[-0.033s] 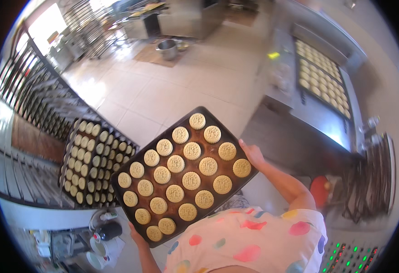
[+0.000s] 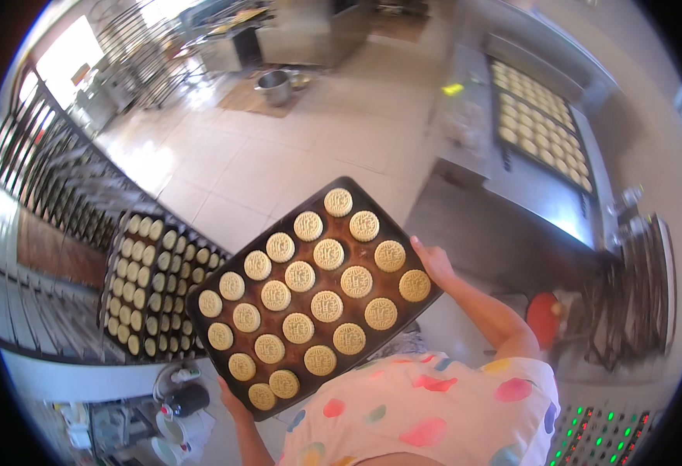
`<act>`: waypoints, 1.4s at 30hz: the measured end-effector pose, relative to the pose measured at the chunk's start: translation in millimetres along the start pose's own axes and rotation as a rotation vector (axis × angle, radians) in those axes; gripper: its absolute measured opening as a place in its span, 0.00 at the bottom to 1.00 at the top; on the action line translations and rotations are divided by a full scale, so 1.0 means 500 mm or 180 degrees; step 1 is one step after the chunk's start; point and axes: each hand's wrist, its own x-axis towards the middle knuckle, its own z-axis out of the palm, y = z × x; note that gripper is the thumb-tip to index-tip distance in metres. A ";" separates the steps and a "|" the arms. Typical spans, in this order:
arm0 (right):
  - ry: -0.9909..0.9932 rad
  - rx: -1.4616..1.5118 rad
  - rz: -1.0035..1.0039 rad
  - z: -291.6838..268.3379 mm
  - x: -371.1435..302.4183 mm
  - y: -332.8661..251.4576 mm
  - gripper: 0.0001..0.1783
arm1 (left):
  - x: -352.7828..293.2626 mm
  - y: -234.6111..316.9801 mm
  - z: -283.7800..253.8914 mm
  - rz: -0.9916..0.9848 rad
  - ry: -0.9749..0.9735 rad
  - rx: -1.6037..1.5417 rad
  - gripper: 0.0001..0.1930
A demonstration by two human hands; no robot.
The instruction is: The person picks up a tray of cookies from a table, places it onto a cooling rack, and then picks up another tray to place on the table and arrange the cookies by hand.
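Observation:
Between my two hands is a dark rectangular baking tray (image 2: 360,252), held at a slant across the front of my body. Rows of round, pale yellow cookies (image 2: 300,276) with stamped tops and ridged edges lie on it. Two cookies at its near corner touch each other. My right hand (image 2: 434,264) grips the right edge, thumb up at the rim. My left hand (image 2: 232,398) is closed on the near left edge; most of its fingers are hidden under the tray.
On my left stands a tall metal rack (image 2: 69,140), with loaded trays of cookies (image 2: 133,291) in its lower part. At the right, a steel machine (image 2: 547,206) carries another filled tray (image 2: 539,124). A metal pot (image 2: 275,88) sits on the far floor; bins (image 2: 178,427) stand lower left.
The rack, pot and steel machine have shifted slightly leftward in view. The tray stays in both hands, nearly unmoved against my body.

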 end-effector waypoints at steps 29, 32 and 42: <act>0.3355 0.1511 0.1126 -0.520 -0.372 0.338 0.30 | 0.148 -0.118 0.903 0.0149 -0.2317 0.1264 0.27; 0.3383 0.1421 0.1168 -0.515 -0.368 0.358 0.31 | 0.194 -0.151 0.891 -0.0005 -0.2402 0.1512 0.27; 0.3869 0.0890 0.1147 -0.513 -0.308 0.419 0.34 | 0.209 -0.215 0.929 0.0137 -0.2452 0.2053 0.32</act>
